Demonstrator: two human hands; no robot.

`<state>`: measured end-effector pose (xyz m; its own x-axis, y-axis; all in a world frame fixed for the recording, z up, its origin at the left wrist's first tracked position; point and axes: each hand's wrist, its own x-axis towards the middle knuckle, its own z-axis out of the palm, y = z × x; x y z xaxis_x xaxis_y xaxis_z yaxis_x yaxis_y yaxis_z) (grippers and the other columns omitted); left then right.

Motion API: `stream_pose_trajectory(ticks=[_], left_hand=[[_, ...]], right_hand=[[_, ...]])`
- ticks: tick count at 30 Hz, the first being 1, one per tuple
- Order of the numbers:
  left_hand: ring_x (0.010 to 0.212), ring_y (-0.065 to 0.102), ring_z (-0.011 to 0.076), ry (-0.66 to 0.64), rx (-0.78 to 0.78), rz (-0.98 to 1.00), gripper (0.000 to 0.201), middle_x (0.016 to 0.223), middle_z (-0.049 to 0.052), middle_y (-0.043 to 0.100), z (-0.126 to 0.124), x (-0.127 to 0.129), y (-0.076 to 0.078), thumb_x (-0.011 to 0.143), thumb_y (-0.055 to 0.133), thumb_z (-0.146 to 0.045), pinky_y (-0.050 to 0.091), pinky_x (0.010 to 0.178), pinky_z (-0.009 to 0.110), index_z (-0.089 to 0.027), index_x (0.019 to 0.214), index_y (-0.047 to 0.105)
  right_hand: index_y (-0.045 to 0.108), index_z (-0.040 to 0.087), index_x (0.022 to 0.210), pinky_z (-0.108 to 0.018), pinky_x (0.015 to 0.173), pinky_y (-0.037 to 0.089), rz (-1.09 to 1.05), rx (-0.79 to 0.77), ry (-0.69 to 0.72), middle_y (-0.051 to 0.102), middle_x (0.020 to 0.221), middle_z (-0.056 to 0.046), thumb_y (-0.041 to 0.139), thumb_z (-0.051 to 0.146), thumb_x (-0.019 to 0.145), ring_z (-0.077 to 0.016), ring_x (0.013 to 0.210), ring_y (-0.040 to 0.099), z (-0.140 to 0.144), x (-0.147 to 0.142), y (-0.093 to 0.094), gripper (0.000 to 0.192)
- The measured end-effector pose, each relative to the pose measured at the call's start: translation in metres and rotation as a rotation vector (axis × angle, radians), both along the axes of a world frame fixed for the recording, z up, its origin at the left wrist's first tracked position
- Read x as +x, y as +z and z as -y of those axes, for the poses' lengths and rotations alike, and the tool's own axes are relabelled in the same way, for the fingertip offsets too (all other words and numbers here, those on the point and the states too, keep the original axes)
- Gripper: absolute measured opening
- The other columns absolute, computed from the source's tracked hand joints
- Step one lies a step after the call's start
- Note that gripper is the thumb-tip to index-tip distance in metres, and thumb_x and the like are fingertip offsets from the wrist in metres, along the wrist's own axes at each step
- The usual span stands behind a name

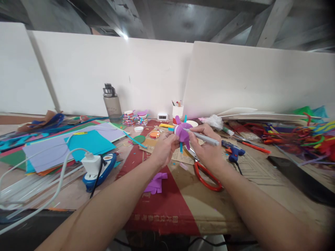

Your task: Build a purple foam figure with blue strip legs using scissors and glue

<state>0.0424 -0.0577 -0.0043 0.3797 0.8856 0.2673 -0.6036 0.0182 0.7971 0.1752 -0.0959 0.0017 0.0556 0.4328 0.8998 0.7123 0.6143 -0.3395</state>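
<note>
The right hand (208, 148) is pinched around a grey marker pen (202, 137), fingers curled along its barrel, with the pen's tip laid against a small purple paper-petalled craft piece on a teal stick (182, 133). That piece sits just left of the right hand and directly above the left hand (163, 148), raised off the table between the two. The left hand is closed around the lower part of the piece, fingers bunched together with the thumb on the near side; the teal stick pokes out below the petals beside its knuckles. Both forearms reach forward from the lower edge of the view and angle inward, so that the hands meet near the middle of the bench, wrists roughly level.

Under the right wrist lie red-handled scissors (206, 176) on a brown cardboard sheet with a red printed patch (167, 205). Loose purple paper petals (156, 183) rest below the left wrist. A blue hot-glue gun (234, 152) lies just right of the right hand. Further left are a white plug adapter (91, 163) on a blue-and-white device, and stacked coloured paper sheets (65, 144). A grey water bottle (112, 103) stands against the white wall.
</note>
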Motion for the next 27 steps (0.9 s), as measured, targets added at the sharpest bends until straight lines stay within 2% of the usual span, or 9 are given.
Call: stream_pose_trajectory(ticks=[10, 27], left_hand=[[0.061, 0.052, 0.0091, 0.033, -0.003, -0.008, 0.012, 0.062, -0.002, 0.054, -0.0022, -0.0002, -0.0026, 0.06, 0.066, -0.017, 0.044, 0.065, 0.025, -0.016, 0.062, 0.054], [0.063, 0.053, 0.0095, 0.016, 0.008, -0.028, 0.01, 0.065, -0.001, 0.058, -0.0035, -0.0006, -0.0033, 0.058, 0.064, -0.018, 0.044, 0.064, 0.023, -0.015, 0.066, 0.058]], right_hand=[[0.06, 0.022, 0.083, -0.035, 0.069, 0.047, 0.015, 0.012, -0.005, 0.066, 0.079, -0.004, 0.057, 0.026, 0.087, -0.0193, 0.076, 0.062, -0.0006, -0.0004, 0.0, 0.006], [0.057, 0.023, 0.081, -0.034, 0.07, 0.046, 0.073, 0.053, 0.01, 0.064, 0.075, -0.001, 0.056, 0.02, 0.086, -0.0181, 0.073, 0.061, -0.002, -0.0055, -0.0045, 0.006]])
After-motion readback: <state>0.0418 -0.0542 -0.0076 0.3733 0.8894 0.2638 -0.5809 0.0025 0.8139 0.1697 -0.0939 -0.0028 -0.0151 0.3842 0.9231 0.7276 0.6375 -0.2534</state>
